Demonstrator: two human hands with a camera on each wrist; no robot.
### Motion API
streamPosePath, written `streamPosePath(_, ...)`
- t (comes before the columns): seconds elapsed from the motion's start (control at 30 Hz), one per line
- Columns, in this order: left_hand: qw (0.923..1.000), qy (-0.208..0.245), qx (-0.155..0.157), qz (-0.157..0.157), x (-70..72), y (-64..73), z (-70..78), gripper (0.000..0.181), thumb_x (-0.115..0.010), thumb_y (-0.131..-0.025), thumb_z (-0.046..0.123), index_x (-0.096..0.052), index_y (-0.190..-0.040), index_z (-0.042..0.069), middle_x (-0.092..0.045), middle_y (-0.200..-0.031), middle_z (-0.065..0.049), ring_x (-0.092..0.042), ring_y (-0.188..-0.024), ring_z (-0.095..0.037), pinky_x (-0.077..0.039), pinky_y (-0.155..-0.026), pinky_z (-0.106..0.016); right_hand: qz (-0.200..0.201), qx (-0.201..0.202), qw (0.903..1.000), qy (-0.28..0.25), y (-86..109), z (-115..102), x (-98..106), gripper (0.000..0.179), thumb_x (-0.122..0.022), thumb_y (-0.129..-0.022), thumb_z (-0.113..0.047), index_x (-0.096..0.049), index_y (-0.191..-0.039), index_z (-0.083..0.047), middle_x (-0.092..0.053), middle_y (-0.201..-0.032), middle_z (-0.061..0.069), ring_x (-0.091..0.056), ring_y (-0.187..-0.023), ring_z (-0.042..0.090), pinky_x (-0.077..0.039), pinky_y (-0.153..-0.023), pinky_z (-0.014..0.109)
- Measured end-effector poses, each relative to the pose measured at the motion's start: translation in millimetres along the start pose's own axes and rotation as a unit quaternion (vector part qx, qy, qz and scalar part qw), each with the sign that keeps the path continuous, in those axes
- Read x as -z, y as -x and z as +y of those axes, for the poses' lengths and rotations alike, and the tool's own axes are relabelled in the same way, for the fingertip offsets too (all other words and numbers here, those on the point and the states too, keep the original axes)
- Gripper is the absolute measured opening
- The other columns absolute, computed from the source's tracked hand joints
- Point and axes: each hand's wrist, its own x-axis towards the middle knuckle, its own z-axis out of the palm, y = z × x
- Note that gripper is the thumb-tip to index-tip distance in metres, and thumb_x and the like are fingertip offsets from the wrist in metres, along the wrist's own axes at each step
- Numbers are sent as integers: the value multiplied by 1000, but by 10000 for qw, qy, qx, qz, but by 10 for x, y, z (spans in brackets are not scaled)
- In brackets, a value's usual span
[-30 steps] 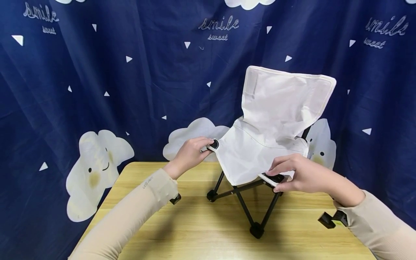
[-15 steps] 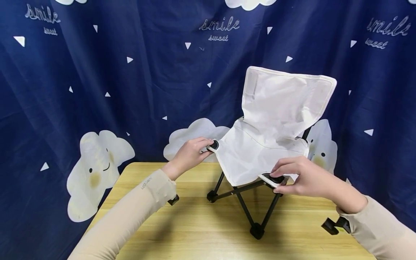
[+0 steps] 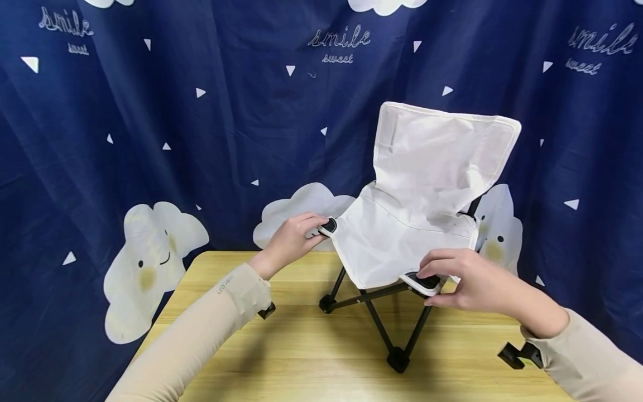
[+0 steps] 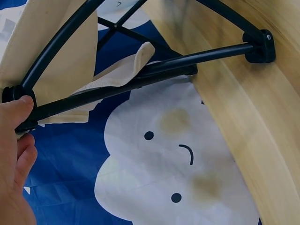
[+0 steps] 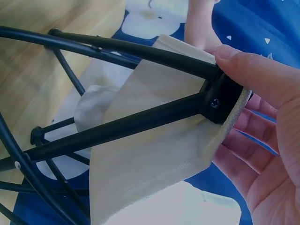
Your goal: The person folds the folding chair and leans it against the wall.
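Note:
A folding chair (image 3: 402,240) with a white fabric seat and back stands unfolded on the table, on thin black legs. My left hand (image 3: 293,240) pinches the seat's left front corner, where a black patch shows. In the left wrist view, the thumb presses a black plastic joint (image 4: 26,101) at the end of the tubes. My right hand (image 3: 467,279) grips the near front corner, fingers on its black patch (image 3: 424,280) and thumb below. The right wrist view shows that thumb on a black corner joint (image 5: 220,96) under the fabric.
The chair's feet, one of them a black foot (image 3: 398,359), stand on a wooden table (image 3: 301,346). Close behind the table's far edge hangs a dark blue curtain (image 3: 241,111) with clouds and triangles. A small black device (image 3: 519,355) sits at the right wrist.
My right hand has shifted slightly down and right, and its thumb sits lower under the corner, whose patch shows more. My left hand and the chair stay almost in place.

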Motion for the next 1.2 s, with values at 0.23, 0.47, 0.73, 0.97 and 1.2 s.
streamPosePath(0.23, 9995, 286, 154, 7, -16, 4, -35, 32, -91, -87, 7, -80, -116, 0, -80, -115, -13, -78, -106, -27, -65, -96, -39, 462, 23, 9986, 275, 26, -2, -54, 36, -73, -102, -51, -80, -102, -15, -73, -101, -8, -67, -83, 5, -56, -77, 14)
streamPosePath(0.47, 9982, 578, 181, -3, -23, 19, -74, 35, -92, -85, 7, -80, -118, -1, -79, -117, -15, -78, -108, -29, -65, -98, -41, 782, -36, 9969, 88, 63, -28, -114, 39, -70, -103, -51, -79, -100, -13, -72, -97, -8, -65, -80, 4, -56, -72, 17)
streamPosePath(0.73, 9944, 963, 425, -11, -19, 22, -80, 37, -92, -84, 4, -81, -118, -2, -80, -121, -19, -78, -114, -34, -64, -103, -45, 694, -296, 9971, -113, 82, -52, -107, 38, -72, -102, -50, -78, -98, -12, -71, -91, -8, -64, -78, 2, -55, -72, 16)
streamPosePath(0.97, 9921, 1075, 653, -38, -13, 15, -77, 36, -93, -83, 4, -82, -116, -3, -81, -120, -19, -79, -114, -33, -66, -99, -41, 755, -277, 9965, -223, 96, -48, -123, 36, -74, -101, -47, -79, -97, -12, -71, -90, -8, -64, -76, 2, -56, -69, 17)
streamPosePath(1.2, 9949, 890, 478, 81, -16, -12, -47, 38, -93, -83, 5, -81, -118, -5, -81, -119, -20, -79, -112, -35, -66, -98, -42, 1218, 337, 9918, -161, 42, -20, -162, 33, -76, -102, -39, -79, -96, -7, -69, -83, -3, -60, -71, 6, -52, -64, 14)
